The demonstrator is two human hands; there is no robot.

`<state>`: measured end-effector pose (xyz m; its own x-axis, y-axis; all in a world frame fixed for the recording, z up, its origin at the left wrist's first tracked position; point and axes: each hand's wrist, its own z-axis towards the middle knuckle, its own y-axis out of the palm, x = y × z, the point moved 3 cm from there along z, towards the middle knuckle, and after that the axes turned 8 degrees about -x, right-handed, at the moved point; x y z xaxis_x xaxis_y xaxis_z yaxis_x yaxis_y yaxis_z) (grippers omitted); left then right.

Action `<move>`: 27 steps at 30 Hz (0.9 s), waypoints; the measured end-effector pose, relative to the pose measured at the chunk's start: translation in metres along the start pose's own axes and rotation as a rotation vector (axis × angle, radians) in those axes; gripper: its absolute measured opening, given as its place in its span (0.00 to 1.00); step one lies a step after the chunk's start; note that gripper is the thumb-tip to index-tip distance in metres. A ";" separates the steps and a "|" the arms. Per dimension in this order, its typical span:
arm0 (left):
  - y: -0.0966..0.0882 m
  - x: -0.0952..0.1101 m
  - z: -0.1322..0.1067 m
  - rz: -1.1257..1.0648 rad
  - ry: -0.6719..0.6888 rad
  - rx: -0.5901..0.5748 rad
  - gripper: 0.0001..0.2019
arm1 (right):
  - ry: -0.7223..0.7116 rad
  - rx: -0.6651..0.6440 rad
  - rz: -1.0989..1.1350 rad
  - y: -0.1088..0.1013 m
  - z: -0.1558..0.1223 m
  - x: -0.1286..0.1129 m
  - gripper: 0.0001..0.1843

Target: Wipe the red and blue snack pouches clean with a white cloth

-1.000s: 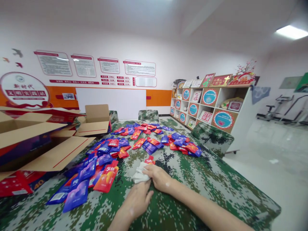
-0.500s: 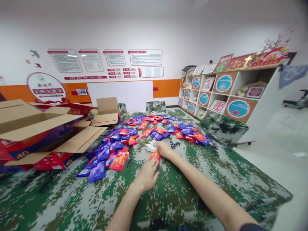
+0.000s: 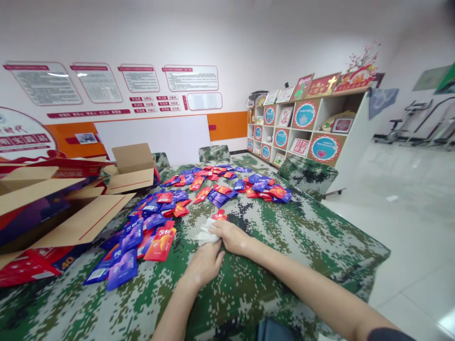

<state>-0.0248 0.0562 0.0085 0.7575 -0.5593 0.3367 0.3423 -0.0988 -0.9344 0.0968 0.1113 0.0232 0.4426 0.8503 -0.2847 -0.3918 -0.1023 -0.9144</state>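
My right hand (image 3: 232, 237) is closed on a crumpled white cloth (image 3: 203, 235) and rests on the camouflage table cover (image 3: 291, 237). My left hand (image 3: 205, 264) lies just in front of it, fingers pointing at the cloth. Its fingertips are tucked under my right hand, so I cannot see what they hold. A red packet (image 3: 219, 215) lies just beyond my right hand. Several red and purple packets (image 3: 149, 227) are spread to the left of my hands, and more packets (image 3: 231, 184) lie farther back.
Open cardboard boxes (image 3: 64, 213) crowd the table's left side. Camouflage-covered chairs (image 3: 307, 175) stand at the far and right edges. A cubby shelf (image 3: 305, 132) with framed items lines the right wall. Exercise machines (image 3: 415, 123) stand at far right.
My hands pulled back toward me from the packet pile. Half a second ago my left hand touched a red packet; now both hands meet at the white cloth. The camera swung right.
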 end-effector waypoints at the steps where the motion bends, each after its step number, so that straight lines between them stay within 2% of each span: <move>1: -0.001 0.000 0.001 0.001 0.014 0.015 0.19 | -0.001 0.001 0.004 0.001 0.005 0.010 0.25; 5: -0.001 -0.001 0.002 0.022 0.035 0.031 0.23 | 0.068 0.039 0.011 0.001 0.027 0.047 0.19; 8: 0.002 -0.003 0.002 0.058 0.002 0.004 0.23 | 0.173 0.053 -0.002 0.001 0.036 0.063 0.17; 11: 0.004 -0.003 0.002 0.071 -0.008 -0.006 0.23 | 0.232 0.032 -0.004 0.001 0.039 0.067 0.17; 15: 0.000 0.000 0.001 0.057 -0.012 -0.006 0.23 | 0.218 0.021 0.008 -0.010 0.036 0.063 0.18; 18: -0.006 0.004 0.002 0.049 -0.027 -0.019 0.21 | 0.187 0.076 -0.049 -0.027 0.021 0.061 0.22; 21: -0.012 0.008 0.007 0.062 -0.042 -0.017 0.21 | 0.204 0.118 -0.109 -0.041 -0.008 0.068 0.28; 24: -0.015 0.008 0.020 0.089 -0.100 0.061 0.29 | 0.287 0.127 -0.121 -0.043 -0.041 0.081 0.31; 27: -0.015 0.003 0.034 0.083 -0.210 0.116 0.34 | 0.318 0.137 -0.143 -0.037 -0.061 0.090 0.33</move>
<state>-0.0087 0.0841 0.0278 0.8804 -0.3770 0.2877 0.3266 0.0421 -0.9442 0.2006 0.1600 0.0133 0.7205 0.6461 -0.2518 -0.4025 0.0939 -0.9106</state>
